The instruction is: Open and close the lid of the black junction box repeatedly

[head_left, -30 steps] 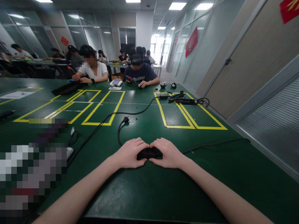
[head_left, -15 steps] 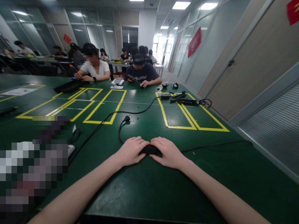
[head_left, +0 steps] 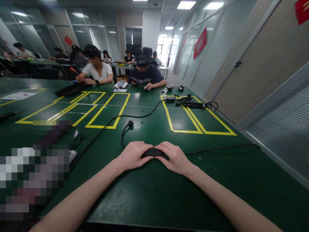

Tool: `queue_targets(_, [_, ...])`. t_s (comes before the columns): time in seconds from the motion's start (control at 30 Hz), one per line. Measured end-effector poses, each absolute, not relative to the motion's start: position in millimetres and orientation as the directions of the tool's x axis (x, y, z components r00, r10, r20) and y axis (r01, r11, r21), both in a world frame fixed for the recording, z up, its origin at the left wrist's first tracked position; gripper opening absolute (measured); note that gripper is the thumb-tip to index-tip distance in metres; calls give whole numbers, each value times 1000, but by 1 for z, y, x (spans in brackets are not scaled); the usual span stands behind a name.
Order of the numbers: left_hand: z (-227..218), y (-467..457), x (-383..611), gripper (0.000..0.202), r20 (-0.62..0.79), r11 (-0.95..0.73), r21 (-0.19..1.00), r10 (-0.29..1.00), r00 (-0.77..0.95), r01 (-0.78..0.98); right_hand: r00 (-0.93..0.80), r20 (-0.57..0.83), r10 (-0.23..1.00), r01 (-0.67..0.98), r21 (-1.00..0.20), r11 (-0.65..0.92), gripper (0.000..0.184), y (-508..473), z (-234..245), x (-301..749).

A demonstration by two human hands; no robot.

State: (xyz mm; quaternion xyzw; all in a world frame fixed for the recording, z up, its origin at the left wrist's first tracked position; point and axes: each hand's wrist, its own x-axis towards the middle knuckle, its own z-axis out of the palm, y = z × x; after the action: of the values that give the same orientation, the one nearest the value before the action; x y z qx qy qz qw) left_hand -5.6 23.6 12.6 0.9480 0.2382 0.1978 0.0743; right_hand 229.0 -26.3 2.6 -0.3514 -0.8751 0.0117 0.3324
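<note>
Two hands close over one black power brick (head_left: 151,152) lying flat on the green table (head_left: 154,196). The left hand (head_left: 134,155) cups its left end and the right hand (head_left: 174,158) its right end. The fingers curl down onto it and nearly meet on top, so only a dark strip shows between them.

Toward 6 o'clock, bare table runs to the near edge, crossed only by the two forearms. At 3 o'clock a thin black cable (head_left: 217,149) leaves the brick and runs toward the table's right edge, with bare mat on either side. At 11 o'clock a short lead loops up to a plug (head_left: 130,123), close to the left hand. At 9 o'clock a white object (head_left: 73,155) sits beside a blurred patch.

Farther off at 12 o'clock, yellow tape rectangles (head_left: 108,111) frame open mat, crossed by a long cable (head_left: 135,117). At 1 o'clock black tools (head_left: 193,104) lie tangled in cord. At the far edge sit a person in a dark shirt (head_left: 145,76) and a person in a white shirt (head_left: 98,72).
</note>
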Motion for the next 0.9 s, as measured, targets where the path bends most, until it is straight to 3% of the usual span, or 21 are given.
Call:
queue_targets(0.13, [12, 26, -7, 29, 375, -895, 228, 445, 813, 385, -479, 650, 590, 577, -273, 769, 29, -27, 1, 227])
queue_targets(0.43, [4, 25, -8, 30, 379, -891, 306, 437, 816, 335, -484, 692, 536, 554, -231, 800, 27, -26, 0, 224])
queue_targets(0.7, [5, 23, -7, 34, 426, -901, 282, 426, 798, 331, -490, 713, 502, 536, -208, 818, 29, -27, 2, 225])
queue_targets(0.9, [3, 25, -6, 29, 486, -938, 235, 340, 805, 254, -498, 646, 579, 495, -336, 801, 31, -28, 1, 229])
